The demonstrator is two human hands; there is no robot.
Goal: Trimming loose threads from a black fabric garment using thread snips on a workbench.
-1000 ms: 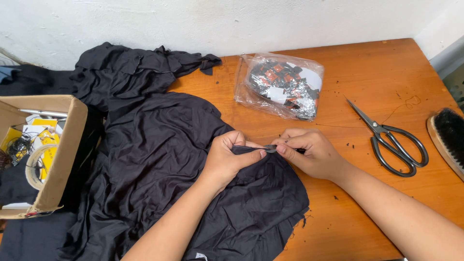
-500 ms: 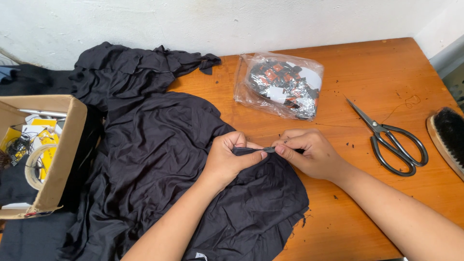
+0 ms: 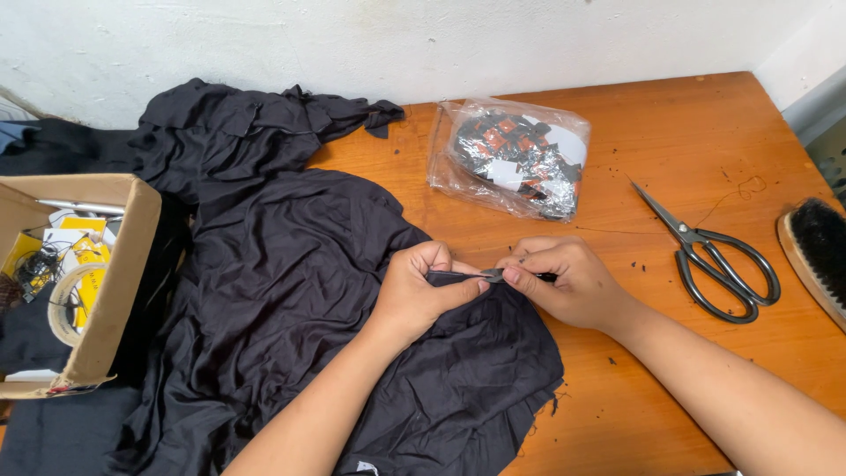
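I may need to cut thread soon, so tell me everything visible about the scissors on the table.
The scissors lie flat on the bare orange-brown wooden table, right of the right hand and apart from it. They look all metal, dark grey, with two large loop handles toward the near right and shut, pointed blades aimed at the far left. A brush lies just right of them; nothing touches them.

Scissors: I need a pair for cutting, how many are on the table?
1. The scissors lie shut on the wooden table, right of the right hand and beside the brush. The cardboard box may hide more.
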